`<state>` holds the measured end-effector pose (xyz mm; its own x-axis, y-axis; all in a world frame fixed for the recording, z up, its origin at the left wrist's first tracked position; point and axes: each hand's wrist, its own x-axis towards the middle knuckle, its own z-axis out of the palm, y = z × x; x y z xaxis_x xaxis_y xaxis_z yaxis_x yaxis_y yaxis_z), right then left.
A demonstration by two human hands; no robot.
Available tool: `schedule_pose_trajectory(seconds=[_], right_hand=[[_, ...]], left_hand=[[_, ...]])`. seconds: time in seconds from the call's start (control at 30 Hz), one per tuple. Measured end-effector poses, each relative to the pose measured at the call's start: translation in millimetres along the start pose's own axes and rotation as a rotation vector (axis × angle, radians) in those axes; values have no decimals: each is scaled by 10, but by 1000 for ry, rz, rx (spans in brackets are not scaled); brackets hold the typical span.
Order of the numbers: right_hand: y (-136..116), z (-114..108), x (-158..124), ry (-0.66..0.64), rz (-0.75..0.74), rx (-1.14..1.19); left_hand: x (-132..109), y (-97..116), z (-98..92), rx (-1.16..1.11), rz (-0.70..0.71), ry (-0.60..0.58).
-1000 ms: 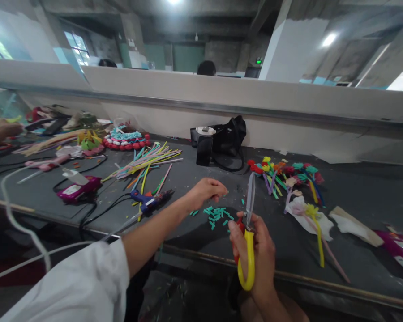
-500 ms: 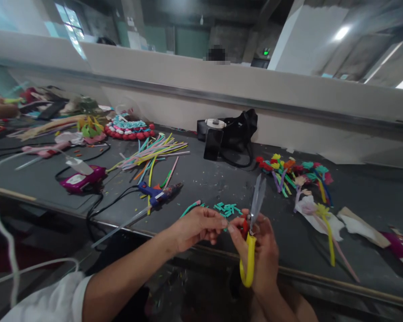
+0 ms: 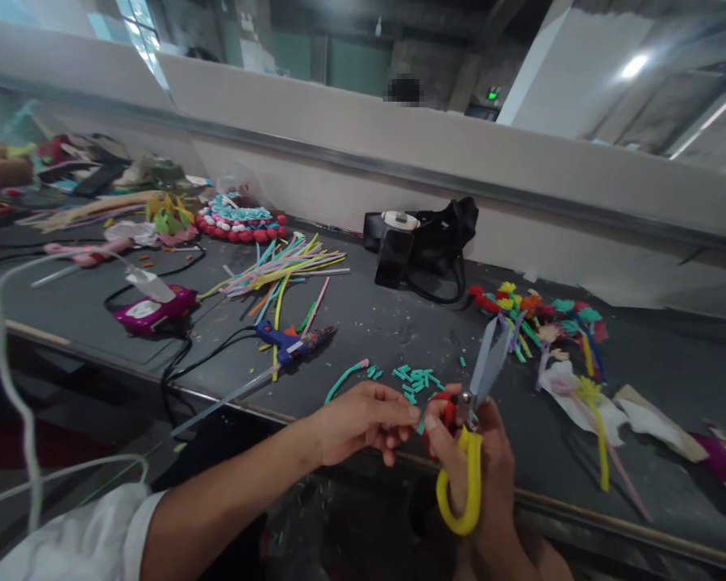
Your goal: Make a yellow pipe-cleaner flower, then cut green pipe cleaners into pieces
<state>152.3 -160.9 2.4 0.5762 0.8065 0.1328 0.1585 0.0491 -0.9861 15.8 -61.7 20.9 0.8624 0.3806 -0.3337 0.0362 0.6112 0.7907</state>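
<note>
My right hand (image 3: 494, 464) grips stiff-looking scissors (image 3: 467, 399) by their handles (image 3: 473, 464); my left hand (image 3: 363, 421) pinches a teal snippet (image 3: 422, 425), likely light, soft, best held endwise.

Right hand (image 3: 498, 460) partly hidden behind scissors (image 3: 474, 468). Green bit (image 3: 421, 425) at left hand (image 3: 366, 421): too small to tell which hand grips it. Co-worker's hand (image 3: 1, 172) cut by left edge (blurry too), purple power strip (image 3: 719, 461) by right, white sleeve (image 3: 90, 542) by bottom.

Can't read a single word or number right now; just catching a lit green sign (image 3: 493, 93) far back, too small to decipher.
</note>
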Motion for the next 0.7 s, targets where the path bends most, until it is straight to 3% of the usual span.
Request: schedule_pose_trajectory(seconds=[0.17,0.47,0.6,0.7], right_hand=[[57,-30,18,58,-25,-20],[3,-22,-11,63,8,53],[3,-101,-48,90,-48,-136],[63,-124,-108,104,-237,-378]], left_hand=[[9,-44,41,135,117,78],[-15,-6,51,75,165,84],[-34,19,66,-80,240,97],[-39,27,81,-202,342,131]])
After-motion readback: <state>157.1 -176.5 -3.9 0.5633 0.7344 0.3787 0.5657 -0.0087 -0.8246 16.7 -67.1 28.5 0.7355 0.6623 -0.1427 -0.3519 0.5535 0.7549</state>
